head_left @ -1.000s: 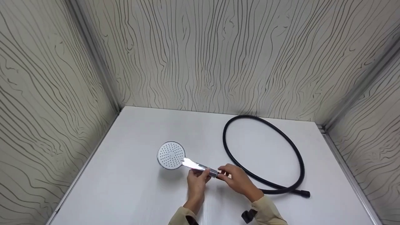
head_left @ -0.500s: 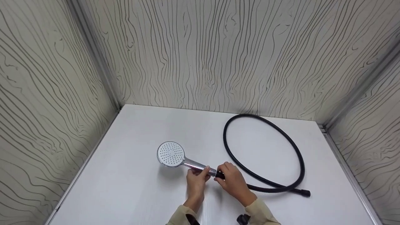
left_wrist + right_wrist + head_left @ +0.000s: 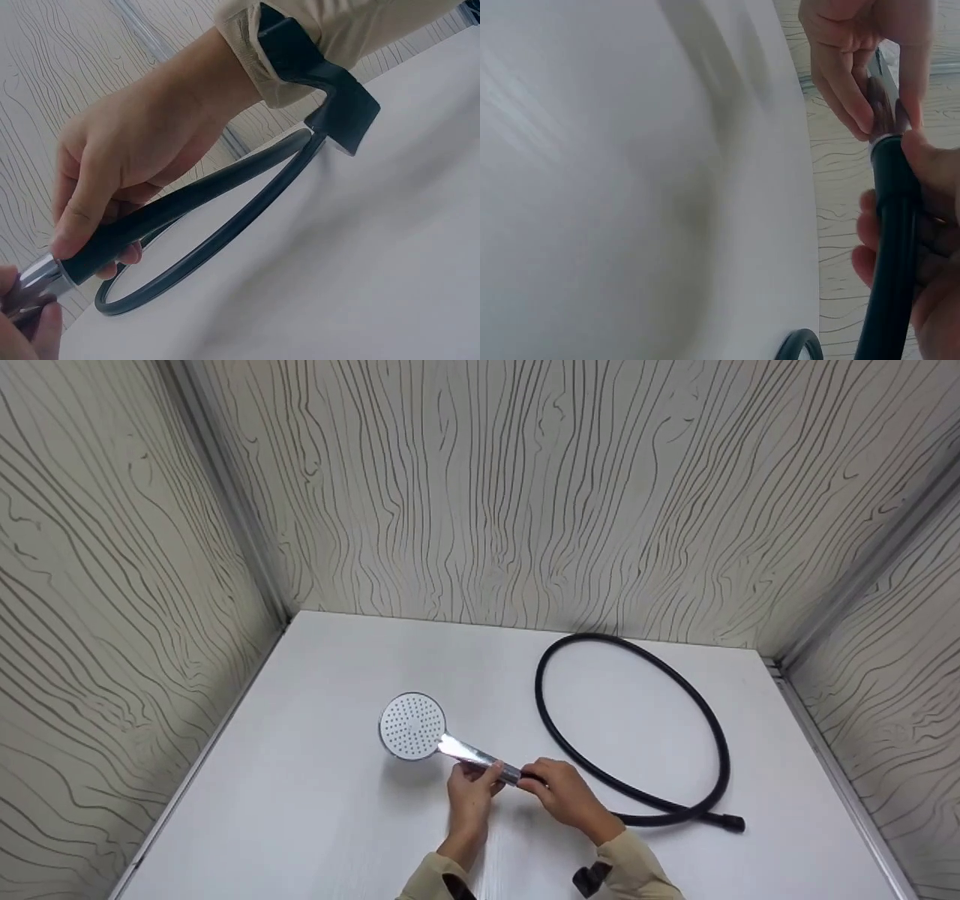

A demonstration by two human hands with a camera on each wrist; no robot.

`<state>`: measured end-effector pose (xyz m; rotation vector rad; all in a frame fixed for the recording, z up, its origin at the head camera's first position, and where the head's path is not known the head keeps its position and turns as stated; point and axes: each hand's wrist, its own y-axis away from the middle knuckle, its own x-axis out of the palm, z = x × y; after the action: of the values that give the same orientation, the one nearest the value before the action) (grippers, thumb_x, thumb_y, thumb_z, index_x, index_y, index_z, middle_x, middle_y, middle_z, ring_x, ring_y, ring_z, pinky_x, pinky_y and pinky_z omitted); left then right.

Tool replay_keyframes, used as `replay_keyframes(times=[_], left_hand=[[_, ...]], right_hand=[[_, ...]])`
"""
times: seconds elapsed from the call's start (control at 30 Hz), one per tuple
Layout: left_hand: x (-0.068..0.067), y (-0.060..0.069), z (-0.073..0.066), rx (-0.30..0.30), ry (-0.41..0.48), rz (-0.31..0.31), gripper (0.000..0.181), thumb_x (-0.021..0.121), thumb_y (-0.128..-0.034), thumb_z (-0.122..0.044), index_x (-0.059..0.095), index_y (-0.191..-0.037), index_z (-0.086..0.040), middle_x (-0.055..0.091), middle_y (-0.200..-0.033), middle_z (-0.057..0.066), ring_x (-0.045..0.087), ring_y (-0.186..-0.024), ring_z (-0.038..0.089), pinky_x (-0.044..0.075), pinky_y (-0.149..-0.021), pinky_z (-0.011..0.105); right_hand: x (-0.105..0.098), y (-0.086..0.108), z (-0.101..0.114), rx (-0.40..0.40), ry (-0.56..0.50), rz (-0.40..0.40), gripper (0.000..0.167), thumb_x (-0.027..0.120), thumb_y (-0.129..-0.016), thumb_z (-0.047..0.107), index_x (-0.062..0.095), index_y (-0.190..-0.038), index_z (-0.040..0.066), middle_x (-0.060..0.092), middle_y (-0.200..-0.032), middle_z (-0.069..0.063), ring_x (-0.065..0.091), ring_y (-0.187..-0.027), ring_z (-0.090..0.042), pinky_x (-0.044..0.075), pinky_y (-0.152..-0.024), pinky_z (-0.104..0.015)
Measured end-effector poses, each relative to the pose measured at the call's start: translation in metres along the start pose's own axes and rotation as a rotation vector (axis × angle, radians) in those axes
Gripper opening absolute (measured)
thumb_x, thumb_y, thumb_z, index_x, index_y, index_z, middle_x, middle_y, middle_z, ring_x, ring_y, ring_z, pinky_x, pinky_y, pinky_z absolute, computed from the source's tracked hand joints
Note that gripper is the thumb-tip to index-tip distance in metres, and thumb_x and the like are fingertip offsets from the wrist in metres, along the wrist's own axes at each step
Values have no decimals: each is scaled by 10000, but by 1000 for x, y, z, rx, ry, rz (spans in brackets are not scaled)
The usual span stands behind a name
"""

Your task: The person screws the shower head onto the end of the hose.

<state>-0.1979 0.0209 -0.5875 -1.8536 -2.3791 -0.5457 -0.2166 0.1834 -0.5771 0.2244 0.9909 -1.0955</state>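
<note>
A chrome shower head (image 3: 412,726) with a round white nozzle face is held above the white table, its handle slanting down to the right. My left hand (image 3: 470,802) grips that handle near its lower end, thumb on top. With the right hand (image 3: 568,795) I pinch the black end fitting of a shower hose (image 3: 712,720). In the left wrist view this black fitting (image 3: 90,255) meets the chrome handle end with no visible gap. The right wrist view has the fitting (image 3: 894,169) against the handle too; how far it is threaded on cannot be seen.
The hose lies in a large loop on the right of the white table (image 3: 315,810), its other black end (image 3: 733,823) pointing right. Wood-grain panels (image 3: 480,495) enclose the back and both sides. A black wrist mount (image 3: 591,879) sticks out from the right sleeve.
The right hand's fingers shift around the hose fitting, first loosened, then closer round it, then turned again. The shower head tilts slightly; the left hand stays nearly in place.
</note>
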Motion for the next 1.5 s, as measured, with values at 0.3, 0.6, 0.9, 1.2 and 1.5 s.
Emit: replay_keyframes(times=[0.3, 0.6, 0.9, 1.2, 1.5], left_hand=[[-1, 0, 2, 7, 18, -41, 452, 696, -892, -118, 436, -1193, 97, 616, -1034, 190, 692, -893, 191, 607, -815, 296], [2, 0, 3, 15, 39, -80, 412, 711, -873, -91, 456, -1139, 94, 617, -949, 142, 683, -819, 156, 612, -764, 278], [0, -1, 1, -12, 1, -67, 448, 705, -882, -114, 450, -1181, 102, 633, -1024, 186, 709, -913, 244, 604, -801, 273], [1, -2, 1, 1, 28, -24, 389, 683, -889, -67, 459, -1146, 121, 637, -986, 180, 704, -873, 201, 609, -807, 300], [-1, -2, -2, 3, -11, -29, 469, 705, -886, -146, 448, -1189, 103, 637, -1039, 191, 702, -904, 196, 601, -827, 290]], right_hand=[[2, 3, 4, 86, -15, -19, 182, 730, -871, 234, 678, -994, 109, 592, -853, 45, 491, -719, -7, 463, -600, -166], [18, 6, 9, -42, 288, -233, 398, 878, -677, 130, 568, -925, 112, 558, -847, 39, 503, -753, -47, 507, -638, -212], [16, 6, 8, -81, 227, -256, 225, 820, -753, 125, 650, -894, 84, 587, -761, 31, 495, -672, -21, 475, -571, -176], [-3, 3, 4, 74, -16, 76, 205, 556, -990, 223, 680, -936, 69, 602, -737, 42, 453, -658, 20, 421, -579, -172], [1, 5, 7, 129, -12, 18, 197, 640, -942, 266, 654, -1043, 97, 605, -874, 38, 487, -726, -2, 454, -612, -177]])
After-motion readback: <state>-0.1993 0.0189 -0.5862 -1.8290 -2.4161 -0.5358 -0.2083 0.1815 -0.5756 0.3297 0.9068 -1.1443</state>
